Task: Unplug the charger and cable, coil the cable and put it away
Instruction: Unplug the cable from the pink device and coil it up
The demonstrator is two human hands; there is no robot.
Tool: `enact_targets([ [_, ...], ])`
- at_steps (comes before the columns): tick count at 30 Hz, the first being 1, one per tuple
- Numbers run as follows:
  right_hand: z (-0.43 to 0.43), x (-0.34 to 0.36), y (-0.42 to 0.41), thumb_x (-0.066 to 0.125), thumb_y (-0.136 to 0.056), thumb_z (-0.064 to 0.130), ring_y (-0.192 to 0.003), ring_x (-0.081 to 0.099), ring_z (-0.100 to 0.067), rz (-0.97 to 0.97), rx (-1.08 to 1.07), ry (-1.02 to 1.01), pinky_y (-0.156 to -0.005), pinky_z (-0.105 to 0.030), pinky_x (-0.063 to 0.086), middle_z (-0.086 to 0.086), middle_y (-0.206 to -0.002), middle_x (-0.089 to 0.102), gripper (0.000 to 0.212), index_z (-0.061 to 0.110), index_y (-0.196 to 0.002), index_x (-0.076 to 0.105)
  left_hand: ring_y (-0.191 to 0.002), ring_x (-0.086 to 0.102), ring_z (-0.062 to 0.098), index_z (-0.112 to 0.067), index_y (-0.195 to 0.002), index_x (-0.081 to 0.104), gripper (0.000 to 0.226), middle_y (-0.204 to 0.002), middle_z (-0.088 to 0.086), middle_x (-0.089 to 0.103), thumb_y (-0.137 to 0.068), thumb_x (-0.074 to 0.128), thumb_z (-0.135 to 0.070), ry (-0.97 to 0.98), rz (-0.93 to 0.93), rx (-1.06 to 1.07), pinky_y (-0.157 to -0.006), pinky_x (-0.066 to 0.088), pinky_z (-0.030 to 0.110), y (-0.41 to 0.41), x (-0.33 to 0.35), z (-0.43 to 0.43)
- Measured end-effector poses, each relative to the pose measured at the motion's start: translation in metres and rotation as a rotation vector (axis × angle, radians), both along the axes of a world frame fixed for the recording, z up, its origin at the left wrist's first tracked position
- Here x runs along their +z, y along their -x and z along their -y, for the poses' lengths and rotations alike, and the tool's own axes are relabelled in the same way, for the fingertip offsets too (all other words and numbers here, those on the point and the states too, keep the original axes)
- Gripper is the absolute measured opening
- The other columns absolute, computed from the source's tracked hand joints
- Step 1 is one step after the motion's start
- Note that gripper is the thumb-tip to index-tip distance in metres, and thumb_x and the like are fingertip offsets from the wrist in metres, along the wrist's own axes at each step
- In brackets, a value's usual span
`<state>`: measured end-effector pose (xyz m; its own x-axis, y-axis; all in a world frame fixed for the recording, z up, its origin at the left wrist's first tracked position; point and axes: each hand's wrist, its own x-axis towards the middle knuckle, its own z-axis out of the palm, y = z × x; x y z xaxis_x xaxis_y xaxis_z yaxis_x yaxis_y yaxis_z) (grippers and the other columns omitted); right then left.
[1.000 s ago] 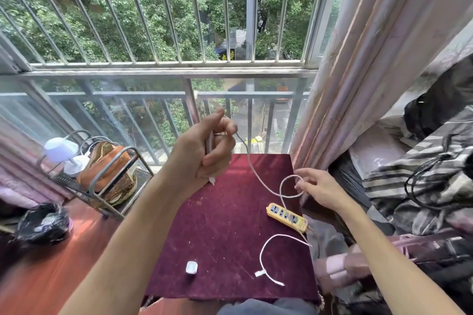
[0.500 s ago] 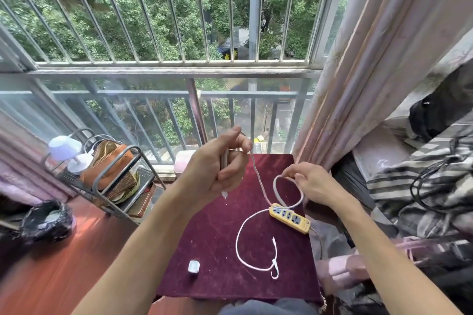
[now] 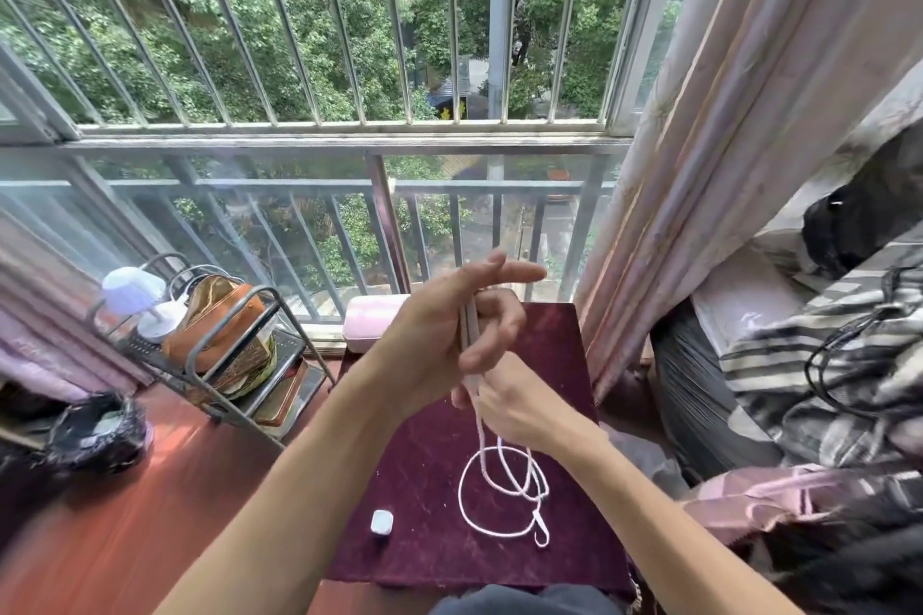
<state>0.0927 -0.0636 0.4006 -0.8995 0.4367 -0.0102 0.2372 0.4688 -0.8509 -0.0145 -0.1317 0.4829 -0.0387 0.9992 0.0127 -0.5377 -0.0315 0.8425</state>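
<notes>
1. Left hand [image 3: 449, 330] raised over the table, lower fingers curled around folded strands of the white cable [image 3: 499, 489], index finger and thumb stretched out forward.
2. Right hand [image 3: 519, 407] just below and touching the left, pinching the same cable where it leaves the left fist; its fingertips are hidden behind the left hand.
3. Cable drops from the hands and lies in loose overlapping loops on the maroon cloth-covered table [image 3: 424, 439], connector end at the near right of the loops.
4. White charger block [image 3: 381, 522] sits alone on the cloth, left of the loops, apart from the cable.
5. Pink box [image 3: 372, 322] at the table's far edge by the window railing [image 3: 349, 145].
6. Metal rack [image 3: 234, 365] with a tan bag to the left; pink curtain [image 3: 699, 165] to the right.
</notes>
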Motion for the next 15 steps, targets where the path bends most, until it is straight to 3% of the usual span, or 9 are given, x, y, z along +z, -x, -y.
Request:
enact_targets([
  [2, 0.007, -0.005, -0.008, 0.039, -0.103, 0.023, -0.043, 0.044, -0.008, 0.137, 0.038, -0.022, -0.052, -0.034, 0.037, 0.006, -0.056, 0.049, 0.032, 0.045, -0.083, 0.051, -0.037, 0.050, 0.008, -0.002, -0.118, 0.066, 0.036, -0.065, 0.007, 0.065, -0.105, 0.046, -0.029, 0.013, -0.095, 0.060, -0.040, 0.037, 0.016, 0.009, -0.002, -0.001],
  [4, 0.010, -0.006, -0.020, 0.040, -0.106, 0.024, -0.043, 0.039, -0.007, 0.210, 0.058, -0.090, -0.055, -0.033, 0.035, 0.009, -0.054, 0.046, 0.026, 0.047, -0.113, 0.050, -0.043, 0.052, 0.012, -0.001, -0.123, 0.062, 0.037, -0.069, 0.008, 0.066, -0.106, 0.045, -0.029, 0.045, -0.195, 0.094, -0.041, 0.034, 0.024, 0.016, -0.007, 0.000],
  [5, 0.012, -0.003, -0.026, 0.040, -0.106, 0.023, -0.045, 0.040, -0.007, 0.223, 0.061, -0.142, -0.059, -0.033, 0.037, 0.010, -0.055, 0.046, 0.030, 0.043, -0.128, 0.048, -0.046, 0.053, 0.013, -0.001, -0.124, 0.062, 0.037, -0.069, 0.008, 0.066, -0.106, 0.046, -0.029, 0.063, -0.234, 0.103, -0.042, 0.033, 0.027, 0.019, -0.009, 0.000],
  [7, 0.014, 0.010, -0.036, 0.038, -0.107, 0.025, -0.055, 0.050, -0.005, 0.242, 0.062, -0.298, -0.066, -0.037, 0.043, 0.013, -0.065, 0.056, 0.036, 0.041, -0.139, 0.047, -0.051, 0.057, 0.017, 0.002, -0.123, 0.061, 0.041, -0.070, 0.010, 0.067, -0.103, 0.048, -0.031, 0.102, -0.294, 0.116, -0.048, 0.043, 0.024, 0.023, -0.015, 0.001],
  [10, 0.013, 0.033, -0.046, 0.038, -0.108, 0.028, -0.096, 0.068, -0.017, 0.279, 0.062, -0.485, -0.085, -0.043, 0.053, 0.009, -0.108, 0.073, 0.038, 0.038, -0.141, 0.054, -0.075, 0.071, 0.025, 0.004, -0.124, 0.060, 0.042, -0.086, 0.017, 0.074, -0.105, 0.047, -0.032, 0.157, -0.348, 0.107, -0.068, 0.059, 0.026, 0.021, -0.023, -0.001],
  [13, 0.012, 0.053, -0.053, 0.049, -0.102, 0.026, -0.089, 0.069, -0.023, 0.182, 0.044, -0.679, -0.075, -0.034, 0.049, 0.006, -0.104, 0.073, 0.034, 0.034, -0.126, 0.072, -0.102, 0.072, 0.034, 0.001, -0.128, 0.059, 0.041, -0.109, 0.021, 0.075, -0.109, 0.042, -0.032, 0.200, -0.426, 0.059, -0.083, 0.060, 0.034, 0.014, -0.030, -0.004],
  [15, 0.010, 0.067, -0.054, 0.056, -0.095, 0.023, -0.084, 0.065, -0.016, 0.123, 0.043, -0.753, -0.073, -0.030, 0.045, 0.010, -0.103, 0.072, 0.030, 0.035, -0.111, 0.078, -0.095, 0.072, 0.041, -0.001, -0.124, 0.061, 0.042, -0.106, 0.021, 0.075, -0.109, 0.042, -0.035, 0.228, -0.605, 0.040, -0.076, 0.060, 0.047, 0.010, -0.033, -0.005],
])
